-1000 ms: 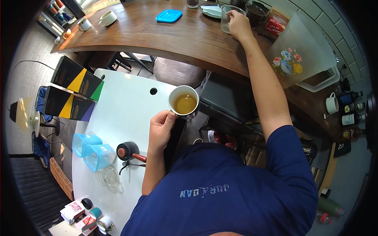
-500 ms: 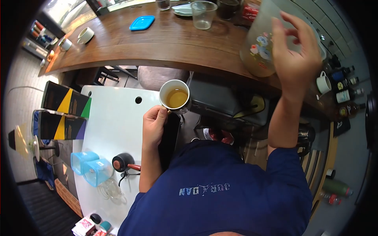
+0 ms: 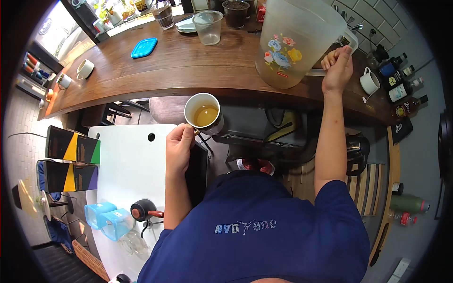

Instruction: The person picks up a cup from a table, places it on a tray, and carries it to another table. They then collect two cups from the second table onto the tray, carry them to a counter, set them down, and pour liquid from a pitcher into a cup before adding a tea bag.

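Observation:
My left hand (image 3: 179, 146) is closed around the handle of a mug (image 3: 215, 126), which stays upright with yellowish liquid (image 3: 206, 115) inside. At the counter's front edge stands a large translucent plastic pitcher (image 3: 288, 61) printed with colourful flowers. My right hand (image 3: 338, 70) has its fingers curled at the pitcher's handle, on its right side; part of the grip is hidden behind the fingers. Left of the pitcher is a clear plastic cup (image 3: 208, 33). To the right of my right hand, a white cup (image 3: 369, 81) with a tea-bag tag hanging out sits on the counter.
The wooden counter (image 3: 179, 75) holds a blue lid (image 3: 144, 47), a dark-filled cup (image 3: 235, 14) and several bottles (image 3: 400, 89). On the white table (image 3: 127, 165) are blue containers (image 3: 115, 224), a small black pot (image 3: 143, 209) and dark boxes (image 3: 71, 144). A kettle (image 3: 357, 151) stands at right.
My right hand has come down from in front of the pitcher to its handle, and its fingers have closed. The view has shifted; my left hand still holds the mug.

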Action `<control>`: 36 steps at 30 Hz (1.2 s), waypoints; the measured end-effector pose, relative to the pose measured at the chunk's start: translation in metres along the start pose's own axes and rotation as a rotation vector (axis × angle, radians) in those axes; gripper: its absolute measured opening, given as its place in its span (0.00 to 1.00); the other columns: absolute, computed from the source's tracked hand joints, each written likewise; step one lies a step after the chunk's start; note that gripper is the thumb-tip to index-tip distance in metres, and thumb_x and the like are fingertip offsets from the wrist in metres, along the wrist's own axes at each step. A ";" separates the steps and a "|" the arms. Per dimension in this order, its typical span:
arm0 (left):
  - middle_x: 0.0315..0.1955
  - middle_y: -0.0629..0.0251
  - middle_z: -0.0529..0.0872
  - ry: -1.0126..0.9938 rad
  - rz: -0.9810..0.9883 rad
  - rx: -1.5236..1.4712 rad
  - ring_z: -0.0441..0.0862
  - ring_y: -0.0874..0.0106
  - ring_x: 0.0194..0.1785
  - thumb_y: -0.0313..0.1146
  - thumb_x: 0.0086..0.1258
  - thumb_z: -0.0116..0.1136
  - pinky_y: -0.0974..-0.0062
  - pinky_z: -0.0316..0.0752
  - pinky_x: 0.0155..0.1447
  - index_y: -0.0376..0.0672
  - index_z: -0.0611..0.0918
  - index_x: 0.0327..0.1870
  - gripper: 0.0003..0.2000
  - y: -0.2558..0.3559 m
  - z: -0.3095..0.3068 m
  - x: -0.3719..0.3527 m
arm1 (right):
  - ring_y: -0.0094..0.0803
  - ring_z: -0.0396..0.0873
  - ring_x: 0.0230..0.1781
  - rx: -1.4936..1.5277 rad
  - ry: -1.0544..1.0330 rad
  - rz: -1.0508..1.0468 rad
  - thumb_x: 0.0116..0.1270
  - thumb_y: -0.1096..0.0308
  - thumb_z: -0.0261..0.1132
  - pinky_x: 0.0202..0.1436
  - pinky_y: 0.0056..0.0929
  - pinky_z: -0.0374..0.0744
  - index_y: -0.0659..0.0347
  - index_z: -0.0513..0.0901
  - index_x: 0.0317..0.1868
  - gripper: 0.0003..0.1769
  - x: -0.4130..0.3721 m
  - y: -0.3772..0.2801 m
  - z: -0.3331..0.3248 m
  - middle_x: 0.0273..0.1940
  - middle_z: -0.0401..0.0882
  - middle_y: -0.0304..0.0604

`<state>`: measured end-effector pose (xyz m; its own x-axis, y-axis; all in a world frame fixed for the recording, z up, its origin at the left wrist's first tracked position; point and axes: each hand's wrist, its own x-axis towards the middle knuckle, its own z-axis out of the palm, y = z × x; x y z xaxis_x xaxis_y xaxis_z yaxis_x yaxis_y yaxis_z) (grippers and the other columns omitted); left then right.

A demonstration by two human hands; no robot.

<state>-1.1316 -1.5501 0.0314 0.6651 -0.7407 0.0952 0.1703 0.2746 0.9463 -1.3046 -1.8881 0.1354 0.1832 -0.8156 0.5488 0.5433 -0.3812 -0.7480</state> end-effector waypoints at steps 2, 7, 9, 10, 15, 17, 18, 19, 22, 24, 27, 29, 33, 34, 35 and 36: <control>0.19 0.78 0.69 -0.002 0.010 -0.009 0.59 0.86 0.22 0.40 0.72 0.53 0.85 0.52 0.25 0.38 0.79 0.30 0.15 -0.002 0.001 -0.001 | 0.14 0.57 0.16 -0.012 0.015 -0.020 0.73 0.50 0.52 0.19 0.17 0.56 0.58 0.69 0.30 0.20 -0.002 0.001 0.003 0.18 0.61 0.28; 0.19 0.78 0.68 0.012 -0.006 0.008 0.58 0.86 0.22 0.40 0.73 0.53 0.85 0.52 0.25 0.38 0.78 0.28 0.15 -0.003 0.005 -0.003 | 0.14 0.53 0.13 -0.005 0.069 -0.063 0.72 0.50 0.54 0.17 0.18 0.53 0.58 0.68 0.29 0.20 -0.011 0.002 0.017 0.16 0.58 0.27; 0.18 0.78 0.66 0.018 -0.002 0.045 0.57 0.85 0.21 0.41 0.73 0.51 0.84 0.52 0.25 0.40 0.76 0.27 0.16 0.000 0.008 -0.005 | 0.17 0.52 0.14 -0.067 0.029 -0.049 0.73 0.48 0.51 0.18 0.20 0.54 0.57 0.65 0.27 0.23 -0.011 0.002 0.020 0.17 0.54 0.29; 0.18 0.78 0.65 0.027 0.003 0.075 0.56 0.84 0.21 0.43 0.73 0.50 0.83 0.52 0.25 0.42 0.74 0.26 0.16 0.001 0.009 -0.006 | 0.17 0.53 0.14 -0.041 0.018 -0.052 0.72 0.48 0.53 0.18 0.20 0.55 0.57 0.65 0.27 0.22 -0.011 0.005 0.020 0.17 0.56 0.29; 0.19 0.78 0.68 0.037 0.016 0.045 0.58 0.86 0.22 0.41 0.73 0.52 0.84 0.52 0.25 0.39 0.77 0.28 0.15 -0.003 0.009 -0.010 | 0.16 0.53 0.14 0.016 0.012 -0.073 0.71 0.50 0.55 0.18 0.19 0.55 0.58 0.66 0.28 0.21 -0.012 0.014 0.034 0.16 0.57 0.28; 0.19 0.78 0.68 0.048 0.009 0.028 0.58 0.86 0.22 0.41 0.73 0.52 0.84 0.53 0.25 0.39 0.77 0.27 0.16 -0.004 0.010 -0.012 | 0.15 0.53 0.14 -0.007 0.010 -0.074 0.71 0.51 0.56 0.19 0.19 0.54 0.57 0.66 0.28 0.21 -0.012 0.017 0.040 0.16 0.57 0.27; 0.18 0.77 0.68 0.045 0.018 0.027 0.59 0.86 0.22 0.41 0.73 0.52 0.84 0.53 0.25 0.38 0.77 0.28 0.15 -0.004 0.011 -0.013 | 0.15 0.52 0.14 -0.021 0.024 -0.080 0.71 0.50 0.56 0.19 0.19 0.55 0.57 0.66 0.28 0.21 -0.013 0.018 0.043 0.16 0.57 0.27; 0.18 0.77 0.68 0.043 0.026 0.027 0.59 0.86 0.22 0.41 0.73 0.52 0.85 0.53 0.25 0.38 0.77 0.29 0.15 -0.004 0.011 -0.015 | 0.15 0.52 0.14 -0.018 0.018 -0.076 0.71 0.50 0.56 0.19 0.19 0.55 0.57 0.66 0.28 0.21 -0.013 0.018 0.045 0.16 0.57 0.27; 0.18 0.77 0.69 0.078 -0.001 0.026 0.59 0.86 0.22 0.40 0.73 0.53 0.85 0.53 0.25 0.37 0.78 0.30 0.15 -0.005 0.011 -0.018 | 0.15 0.53 0.14 -0.009 -0.001 -0.053 0.71 0.50 0.56 0.19 0.19 0.55 0.57 0.66 0.27 0.21 -0.015 0.019 0.051 0.16 0.57 0.27; 0.18 0.77 0.69 0.068 -0.011 0.047 0.59 0.86 0.22 0.40 0.73 0.53 0.85 0.53 0.25 0.37 0.79 0.30 0.15 -0.007 0.010 -0.020 | 0.15 0.53 0.14 -0.028 0.031 -0.068 0.70 0.50 0.56 0.19 0.19 0.55 0.56 0.65 0.27 0.21 -0.017 0.020 0.055 0.15 0.57 0.27; 0.18 0.77 0.67 0.041 -0.034 0.109 0.59 0.85 0.22 0.41 0.73 0.51 0.85 0.53 0.26 0.39 0.76 0.28 0.16 -0.008 0.014 -0.017 | 0.15 0.53 0.14 -0.054 0.047 -0.096 0.71 0.51 0.56 0.19 0.19 0.55 0.56 0.65 0.27 0.21 -0.018 0.021 0.056 0.16 0.58 0.28; 0.18 0.77 0.66 0.024 -0.055 0.144 0.58 0.84 0.22 0.42 0.74 0.50 0.84 0.54 0.26 0.41 0.73 0.25 0.17 -0.010 0.017 -0.014 | 0.16 0.56 0.16 -0.070 0.028 -0.111 0.71 0.52 0.56 0.20 0.19 0.57 0.57 0.66 0.29 0.19 -0.019 0.022 0.053 0.17 0.60 0.29; 0.18 0.77 0.66 -0.073 -0.094 0.148 0.56 0.84 0.22 0.42 0.74 0.50 0.83 0.51 0.26 0.41 0.74 0.25 0.17 -0.016 0.028 -0.006 | 0.19 0.64 0.21 -0.104 -0.121 -0.141 0.73 0.58 0.55 0.26 0.20 0.66 0.62 0.71 0.35 0.15 -0.024 0.020 0.035 0.21 0.67 0.32; 0.18 0.77 0.65 -0.094 -0.108 0.177 0.56 0.85 0.22 0.42 0.74 0.50 0.83 0.51 0.26 0.40 0.74 0.25 0.17 -0.019 0.032 -0.004 | 0.23 0.73 0.27 -0.180 -0.159 -0.129 0.72 0.63 0.56 0.35 0.22 0.73 0.65 0.73 0.44 0.12 -0.027 0.016 0.027 0.26 0.74 0.37; 0.18 0.77 0.65 -0.111 -0.119 0.208 0.56 0.85 0.22 0.42 0.74 0.50 0.84 0.51 0.26 0.40 0.74 0.25 0.17 -0.021 0.036 -0.003 | 0.23 0.73 0.27 -0.191 -0.152 -0.130 0.72 0.63 0.56 0.35 0.22 0.73 0.65 0.73 0.44 0.12 -0.029 0.012 0.020 0.26 0.74 0.37; 0.18 0.77 0.66 -0.143 -0.116 0.207 0.56 0.85 0.22 0.41 0.73 0.51 0.84 0.51 0.26 0.39 0.74 0.25 0.17 -0.023 0.040 -0.001 | 0.21 0.75 0.29 -0.144 -0.150 -0.125 0.70 0.66 0.58 0.37 0.20 0.74 0.65 0.74 0.45 0.11 -0.030 0.009 0.013 0.29 0.77 0.37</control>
<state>-1.1654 -1.5803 0.0215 0.5378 -0.8430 0.0112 0.0770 0.0624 0.9951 -1.2948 -1.8614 0.1169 0.2479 -0.6885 0.6815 0.4490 -0.5417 -0.7106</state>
